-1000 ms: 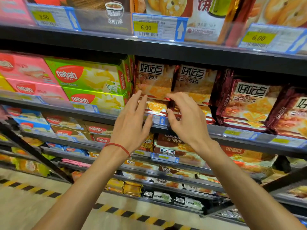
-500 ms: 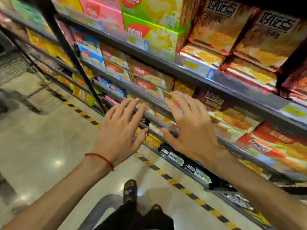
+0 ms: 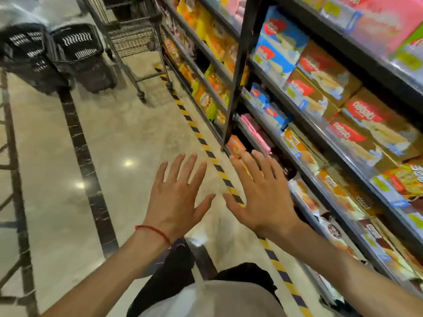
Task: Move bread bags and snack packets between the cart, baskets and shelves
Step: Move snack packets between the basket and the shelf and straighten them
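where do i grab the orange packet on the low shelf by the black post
Probably pinch the orange packet by its front end, which faces the aisle, coming from the aisle side. The black post stands close on its far side; the open right hand is nearest.

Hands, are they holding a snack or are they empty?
Empty. The left hand and the right hand are both spread flat, with nothing in them, above the floor beside the shelves.

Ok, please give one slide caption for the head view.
Left hand and right hand open and empty beside snack shelves; cart and baskets ahead.
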